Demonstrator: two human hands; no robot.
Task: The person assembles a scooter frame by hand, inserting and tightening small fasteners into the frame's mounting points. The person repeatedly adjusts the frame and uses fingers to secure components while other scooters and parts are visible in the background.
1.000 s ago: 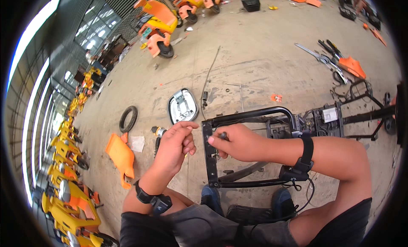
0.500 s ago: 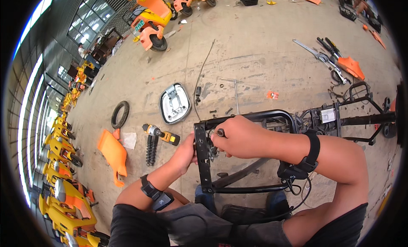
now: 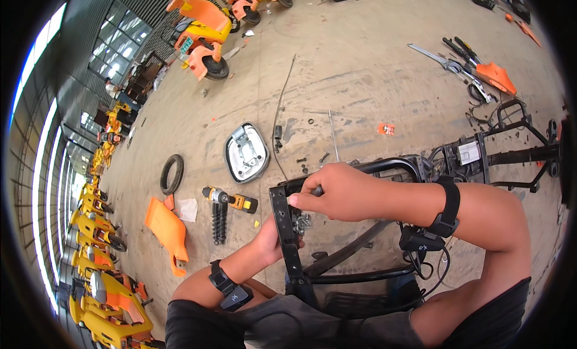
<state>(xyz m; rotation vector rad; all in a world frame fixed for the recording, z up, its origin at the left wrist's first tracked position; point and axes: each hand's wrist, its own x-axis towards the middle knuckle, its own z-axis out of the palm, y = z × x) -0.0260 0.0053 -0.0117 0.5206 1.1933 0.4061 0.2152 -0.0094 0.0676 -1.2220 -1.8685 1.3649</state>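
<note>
A black metal vehicle frame spans the space in front of my knees, with a flat drilled crossbar at its left end. Low on that crossbar is my left hand, fingers curled round behind it and partly hidden. At the crossbar's upper part, my right hand is closed round a short dark round-ended piece, mostly covered by the fingers. The right thumb tip reaches the crossbar's edge. A small greyish metal mechanism shows just below this hand, inside the frame.
Left of the frame lie a yellow-black power drill, a black coil spring, an orange panel, a tire and a grey-white tray-like cover. A cable, bolts and a thin rod lie beyond. Yellow scooters line the left.
My right hand has shifted toward the crossbar, its thumb now stretched to the bar's edge. My left hand sits a little lower on the bar. The whole view has shifted slightly.
</note>
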